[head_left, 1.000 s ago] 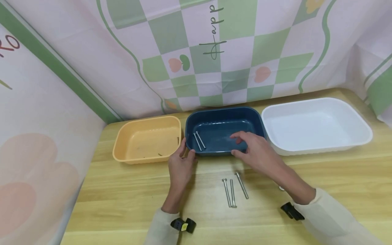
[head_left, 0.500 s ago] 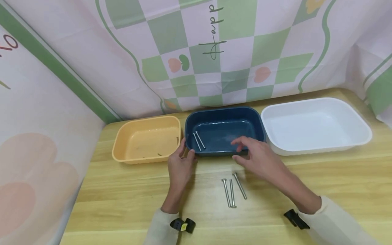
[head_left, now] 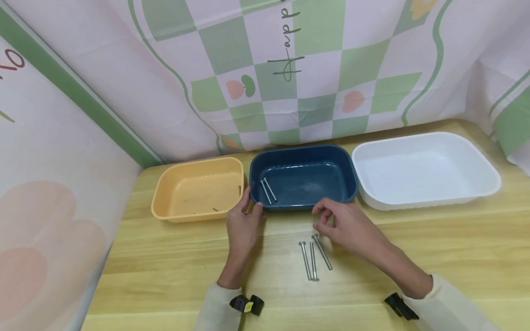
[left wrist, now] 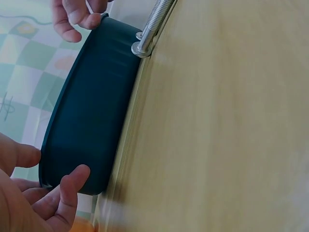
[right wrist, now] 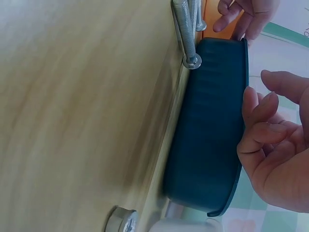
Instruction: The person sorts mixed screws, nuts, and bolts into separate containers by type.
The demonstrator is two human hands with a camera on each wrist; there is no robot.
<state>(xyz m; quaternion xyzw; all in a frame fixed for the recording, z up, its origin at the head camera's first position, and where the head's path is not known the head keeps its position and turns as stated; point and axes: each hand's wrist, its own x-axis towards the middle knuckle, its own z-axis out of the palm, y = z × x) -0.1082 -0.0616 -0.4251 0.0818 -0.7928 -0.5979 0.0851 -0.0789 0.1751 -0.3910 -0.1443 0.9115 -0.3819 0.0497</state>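
My left hand [head_left: 243,227] holds the near left corner of a dark blue tray [head_left: 304,208], thumb on the front wall and a finger along the left side. Two silver bolts [head_left: 268,191] lie inside that tray at the left. My right hand [head_left: 352,225], fingers loosely bent and holding nothing, hovers at the tray's near right edge. Below its fingertips, three long bolts lie on the table: a slanted bolt [head_left: 323,253], a left bolt [head_left: 305,261] and a middle bolt [head_left: 313,262]. In the right wrist view their threaded shanks [right wrist: 184,31] appear close up.
A yellow tray [head_left: 159,216] with a few small dark pieces [head_left: 216,209] stands left of the blue one. To the right is a white tray [head_left: 430,202]. A short round metal piece [right wrist: 120,220] lies on the wooden table [head_left: 165,276]. A patterned cloth [head_left: 273,115] hangs behind.
My right hand has drawn back from above the blue tray toward the near side, its fingers closing in nearer the bolts. The left hand has stayed at the tray's corner.
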